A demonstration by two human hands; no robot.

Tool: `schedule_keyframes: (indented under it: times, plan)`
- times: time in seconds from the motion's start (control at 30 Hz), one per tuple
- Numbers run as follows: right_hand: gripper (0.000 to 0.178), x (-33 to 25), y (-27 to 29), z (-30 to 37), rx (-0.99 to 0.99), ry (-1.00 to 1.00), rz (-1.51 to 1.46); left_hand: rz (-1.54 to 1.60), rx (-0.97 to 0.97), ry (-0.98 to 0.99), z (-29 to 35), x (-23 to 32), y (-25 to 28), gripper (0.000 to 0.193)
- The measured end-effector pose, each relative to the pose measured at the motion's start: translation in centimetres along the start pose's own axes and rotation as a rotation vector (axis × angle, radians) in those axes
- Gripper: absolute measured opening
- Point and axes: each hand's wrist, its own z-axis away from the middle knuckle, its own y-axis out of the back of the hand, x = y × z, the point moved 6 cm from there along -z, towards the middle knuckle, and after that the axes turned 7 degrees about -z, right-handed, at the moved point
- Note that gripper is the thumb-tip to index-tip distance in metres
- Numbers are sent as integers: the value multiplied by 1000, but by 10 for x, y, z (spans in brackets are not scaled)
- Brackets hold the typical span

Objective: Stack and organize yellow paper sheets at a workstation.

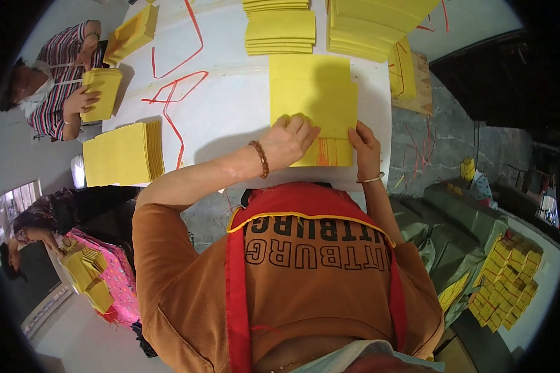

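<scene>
In front of me, at the near edge of the white table, lies a yellow paper stack [311, 87] with offset edges. Its near end shows red streaks [335, 151] below a crosswise edge. My left hand [294, 140] rests on the paper's left side with its fingers curled closed; what the fingertips pinch, if anything, is hidden. At the right edge, my right hand [366, 146] has the paper between thumb and fingers. A beaded bracelet [259, 159] is on my left wrist and a pale bangle [372, 178] on my right.
Neat yellow bundles [280, 31] and a taller yellow pile [367, 28] stand at the far side. Another yellow stack [121, 152] is at the left. Red strings [174, 118] lie across the white table [224, 81]. At the left, a person in stripes [65, 74] handles yellow paper.
</scene>
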Motion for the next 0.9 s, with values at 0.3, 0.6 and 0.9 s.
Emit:
schedule_keyframes:
  times: [0.3,0.6,0.9]
  plan:
    - [24,-37,-6,-14,-93,42,387,14,126,202,-6,-16,-7,44]
    - [18,-29,-6,-11,-92,-54,114,42,421,387,-5,-118,40,40]
    - [17,-10,-7,-14,-112,-25,105,-117,186,491,-48,-226,-92,44]
